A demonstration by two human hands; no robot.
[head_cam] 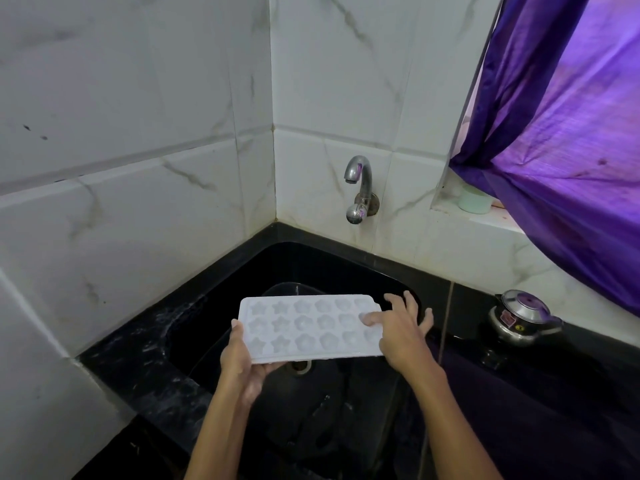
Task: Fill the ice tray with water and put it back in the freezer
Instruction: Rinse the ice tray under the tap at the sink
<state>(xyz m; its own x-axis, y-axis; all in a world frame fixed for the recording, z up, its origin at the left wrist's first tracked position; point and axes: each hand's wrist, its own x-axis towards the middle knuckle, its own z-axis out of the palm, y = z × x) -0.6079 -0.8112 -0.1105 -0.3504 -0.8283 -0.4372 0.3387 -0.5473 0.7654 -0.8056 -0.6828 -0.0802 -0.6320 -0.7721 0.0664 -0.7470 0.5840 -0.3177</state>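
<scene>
A white ice tray (311,327) with star- and flower-shaped cells is held roughly level above a black sink (221,299), below and in front of the wall-mounted tap (358,183) set in the marbled tile corner. The left hand (242,362) grips the tray's near-left corner, thumb on the rim and fingers curled beneath, while the right hand (401,330) rests on the tray's right end with its fingers (372,318) spread wide and fairly straight. A steel pressure cooker (523,317) stands on the black bench (145,379) to the right, beneath a purple curtain (561,140).
</scene>
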